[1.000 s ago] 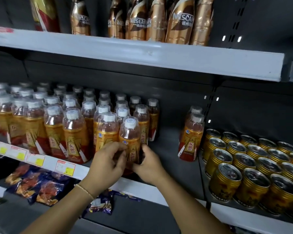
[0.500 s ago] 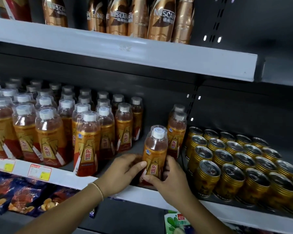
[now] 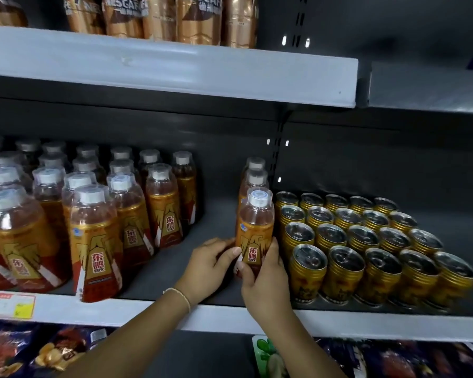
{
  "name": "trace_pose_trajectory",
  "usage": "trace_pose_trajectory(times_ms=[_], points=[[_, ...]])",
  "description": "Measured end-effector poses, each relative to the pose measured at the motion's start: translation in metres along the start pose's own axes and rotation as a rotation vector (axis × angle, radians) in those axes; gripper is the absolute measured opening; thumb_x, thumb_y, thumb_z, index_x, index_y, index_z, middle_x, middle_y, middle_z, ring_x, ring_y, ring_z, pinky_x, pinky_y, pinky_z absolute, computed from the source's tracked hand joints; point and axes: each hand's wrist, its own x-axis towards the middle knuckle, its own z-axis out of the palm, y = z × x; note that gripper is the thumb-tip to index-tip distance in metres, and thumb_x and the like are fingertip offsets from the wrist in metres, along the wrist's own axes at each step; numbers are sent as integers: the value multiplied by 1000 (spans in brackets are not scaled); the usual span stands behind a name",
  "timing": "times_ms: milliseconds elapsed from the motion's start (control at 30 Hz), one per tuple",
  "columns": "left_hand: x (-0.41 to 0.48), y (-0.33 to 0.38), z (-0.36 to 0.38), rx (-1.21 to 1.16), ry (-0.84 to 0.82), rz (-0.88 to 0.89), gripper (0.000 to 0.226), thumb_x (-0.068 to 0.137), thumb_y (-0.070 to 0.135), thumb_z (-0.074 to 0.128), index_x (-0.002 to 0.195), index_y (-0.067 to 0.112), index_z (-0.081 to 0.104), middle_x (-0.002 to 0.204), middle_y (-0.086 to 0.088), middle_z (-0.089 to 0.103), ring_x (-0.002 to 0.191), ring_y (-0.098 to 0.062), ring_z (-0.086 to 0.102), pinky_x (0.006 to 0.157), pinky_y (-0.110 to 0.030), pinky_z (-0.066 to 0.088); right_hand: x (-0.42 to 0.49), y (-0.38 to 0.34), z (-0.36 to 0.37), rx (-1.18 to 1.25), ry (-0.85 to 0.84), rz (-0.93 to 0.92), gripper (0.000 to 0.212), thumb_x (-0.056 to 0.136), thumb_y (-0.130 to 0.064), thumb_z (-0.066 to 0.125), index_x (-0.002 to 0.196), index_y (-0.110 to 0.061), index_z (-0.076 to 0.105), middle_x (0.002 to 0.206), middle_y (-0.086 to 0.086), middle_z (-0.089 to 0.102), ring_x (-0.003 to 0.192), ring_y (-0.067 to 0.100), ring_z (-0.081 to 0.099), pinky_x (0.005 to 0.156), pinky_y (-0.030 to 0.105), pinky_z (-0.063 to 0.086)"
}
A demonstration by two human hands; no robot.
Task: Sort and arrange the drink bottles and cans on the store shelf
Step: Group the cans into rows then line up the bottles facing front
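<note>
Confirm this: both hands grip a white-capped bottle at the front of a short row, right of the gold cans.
Wrong side. In the head view, the left hand and right hand grip the white-capped bottle at the front of the short row, left of the gold cans, not right.

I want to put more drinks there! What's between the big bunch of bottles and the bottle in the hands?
Just bare dark shelf, in the head view. Only the left hand reaches across it to the bottle.
</note>
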Motion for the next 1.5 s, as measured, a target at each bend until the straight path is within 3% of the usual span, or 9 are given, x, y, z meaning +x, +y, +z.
trace_pose_trajectory(times_ms=[200,600,800,867,1000,1133,1267,1400,1500], points=[[-1,-6,3,-53,24,-22,28,94,27,61,121,21,68,109,21,66,105,7,59,89,-4,41,10,-1,5,-10,1,12,87,96,-39,59,157,-15,2,151,8,41,130,24,49,101,30,43],[-5,-2,1,17,-23,-9,33,100,23,50,131,17,60,122,3,66,111,-6,59,95,-11,41,8,-1,12,-54,78,-5,88,95,-44,57,157,-17,1,149,10,44,125,27,53,96,34,46],[-24,17,-21,139,118,113,33,92,8,58,125,10,63,120,-3,66,115,-16,59,101,-19,41,-12,-2,10,-43,250,-263,74,93,-25,64,153,-10,23,158,12,26,143,30,32,107,38,40],[-40,21,-44,199,174,173,35,90,12,57,124,11,63,117,-2,66,115,-15,58,101,-27,46,-13,1,11,-88,347,-434,63,84,-13,72,140,-5,43,150,16,34,136,32,38,105,44,43],[-66,21,-102,331,346,244,34,89,18,52,119,7,64,113,-5,61,106,-16,58,96,-25,46,-14,3,16,-170,405,-628,34,78,-10,67,113,-9,65,125,10,54,116,29,49,95,51,47],[-76,11,-146,456,553,256,35,86,12,53,116,-1,64,110,-9,54,98,-18,55,87,-23,46,-20,-34,43,5,198,-767,29,79,-11,66,107,-6,70,110,6,64,107,23,54,94,39,45],[-86,-4,-169,438,682,29,37,94,19,55,129,6,54,114,-2,44,94,3,45,86,-5,34,-30,-84,82,146,-212,-618,48,87,-36,59,131,-17,59,128,-2,61,120,14,53,101,30,45],[-96,-29,-180,306,472,-314,52,98,54,35,130,16,51,114,-3,58,103,-14,53,89,-36,46,-28,-116,108,341,-575,-404,62,89,-38,62,146,-23,42,139,-3,57,125,7,54,105,33,47],[-100,-36,-179,188,352,-327,45,97,62,27,92,28,56,82,3,61,79,-14,58,70,-39,45,-27,-126,117,397,-616,-364,46,86,-38,63,130,-26,53,118,-6,69,109,5,64,95,39,54]])
